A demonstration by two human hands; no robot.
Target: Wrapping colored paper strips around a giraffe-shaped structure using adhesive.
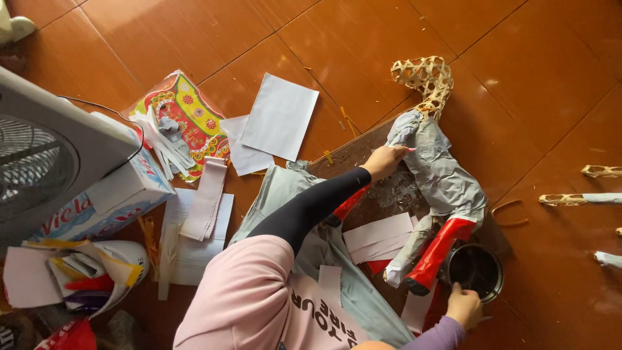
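Down here, closest to me, my right hand (464,306) is curled shut at the rim of a small dark metal tin (475,270); whatever it pinches is too small for me to tell. Just beside the tin stands the red-covered leg (439,250) of the paper animal figure (439,178), which lies on a dark board (389,194) on the tiled floor. The figure's body is wrapped in crumpled grey paper, while its neck and head (426,79) are bare woven bamboo. My left hand (387,160), at the end of a black sleeve, presses with its fingers against the grey paper near the figure's shoulder, clasping nothing. White paper strips (380,234) lie on the board under my arm. Farther left, more strips (206,198) rest on white sheets, and a bright patterned paper (192,111) lies beyond them. A grey fan (45,152) stands at the far left, next to a cardboard box (116,198).
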